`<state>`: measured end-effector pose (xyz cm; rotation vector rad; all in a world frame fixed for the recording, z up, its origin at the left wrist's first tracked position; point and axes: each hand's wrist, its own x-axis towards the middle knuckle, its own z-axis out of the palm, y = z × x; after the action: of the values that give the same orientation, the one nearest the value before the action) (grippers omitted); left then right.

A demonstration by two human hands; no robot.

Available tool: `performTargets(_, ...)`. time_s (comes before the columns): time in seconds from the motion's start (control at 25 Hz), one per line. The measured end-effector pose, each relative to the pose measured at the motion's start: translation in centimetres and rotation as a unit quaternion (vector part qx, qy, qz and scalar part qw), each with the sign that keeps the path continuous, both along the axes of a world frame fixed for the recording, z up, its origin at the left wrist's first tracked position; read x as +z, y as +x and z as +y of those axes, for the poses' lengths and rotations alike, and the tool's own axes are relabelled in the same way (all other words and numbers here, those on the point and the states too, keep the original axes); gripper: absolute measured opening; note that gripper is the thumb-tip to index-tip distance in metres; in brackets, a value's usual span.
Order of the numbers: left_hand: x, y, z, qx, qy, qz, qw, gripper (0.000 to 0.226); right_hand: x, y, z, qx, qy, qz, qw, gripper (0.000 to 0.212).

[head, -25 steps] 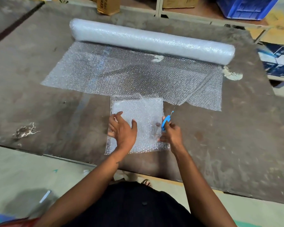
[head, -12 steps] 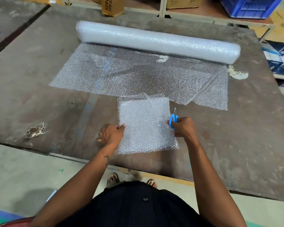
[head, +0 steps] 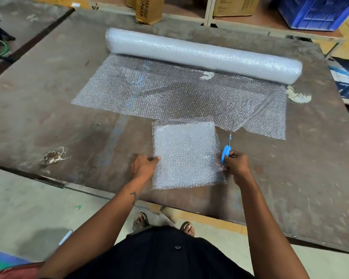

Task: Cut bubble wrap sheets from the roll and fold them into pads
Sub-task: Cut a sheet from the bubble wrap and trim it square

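A folded square pad of bubble wrap point(head: 184, 156) lies on the brown table point(head: 48, 109), near its front edge. My left hand point(head: 144, 166) grips the pad's left edge. My right hand point(head: 235, 164) holds blue-handled scissors point(head: 226, 151) at the pad's right edge, blades pointing away from me, and its fingers also touch that edge. Behind the pad spreads the unrolled sheet point(head: 169, 95), joined to the big bubble wrap roll point(head: 204, 55) lying across the back of the table.
Cardboard boxes point(head: 148, 9) stand beyond the table's far edge, with a blue crate point(head: 314, 12) at the back right. White paint patches point(head: 298, 95) mark the table by the roll's right end. My sandalled feet point(head: 186, 228) show on the floor below the front edge.
My left hand slid off the top of the pad to its left edge. My right hand with the scissors shifted slightly right along the pad's right edge.
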<state>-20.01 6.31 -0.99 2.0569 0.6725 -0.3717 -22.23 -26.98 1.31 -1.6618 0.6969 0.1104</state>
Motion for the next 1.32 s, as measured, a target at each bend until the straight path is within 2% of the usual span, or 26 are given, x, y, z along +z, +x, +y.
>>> performTargets(0.16,-2.1,-0.1,0.3,-0.003,-0.055,0.010,0.998,0.065,-1.3,-0.5,-0.1,-0.010,-0.049,0.026,0.998,0.010)
performTargets(0.24,-1.4,-0.3,-0.3,0.006,-0.053,0.015,0.998,0.063,-1.9,-0.6,-0.2,-0.009,-0.087,0.027,0.996,0.002)
performTargets(0.36,0.4,-0.9,-1.3,-0.033,-0.013,0.018,0.999,0.053,-2.0,-0.7,-0.1,0.003,-0.201,0.031,0.979,0.025)
performTargets(0.52,1.1,-1.0,-2.2,-0.055,0.048,-0.036,0.997,0.084,0.2,-1.4,0.9,0.022,-0.352,0.014,0.935,0.037)
performTargets(0.6,1.2,-0.5,-2.7,-0.059,0.061,-0.035,0.996,0.081,0.7,-1.1,1.7,0.035,-0.387,0.002,0.921,0.045)
performTargets(0.68,1.3,0.3,-2.8,-0.051,0.058,-0.021,0.997,0.062,0.8,-0.6,2.5,0.047,-0.384,-0.014,0.922,0.046)
performTargets(0.88,0.9,1.5,-2.7,-0.050,-0.010,0.004,0.999,0.058,0.8,0.0,3.4,0.057,-0.388,-0.005,0.920,0.031)
performTargets(1.0,0.6,1.4,-3.3,-0.045,-0.039,-0.008,0.998,0.042,0.7,-0.2,3.6,0.062,-0.395,-0.018,0.917,0.031)
performTargets(1.04,0.2,1.5,-3.5,-0.034,-0.055,-0.012,0.998,0.043,0.6,-0.1,3.5,0.059,-0.392,-0.019,0.918,0.032)
performTargets(1.12,0.1,1.3,-3.8,0.000,-0.102,-0.024,0.994,0.070,0.7,0.0,3.4,0.044,-0.379,-0.021,0.924,0.037)
performTargets(1.2,-0.1,1.1,-3.7,0.043,-0.151,-0.024,0.987,0.086,0.9,0.2,3.4,0.034,-0.361,-0.024,0.932,0.040)
performTargets(1.24,-0.3,1.2,-3.5,0.054,-0.175,-0.019,0.983,0.085,1.0,0.2,3.4,0.036,-0.354,-0.024,0.934,0.039)
performTargets(1.32,0.2,1.4,-3.3,0.057,-0.225,-0.015,0.973,0.070,0.8,0.5,3.4,0.053,-0.343,-0.018,0.938,0.037)
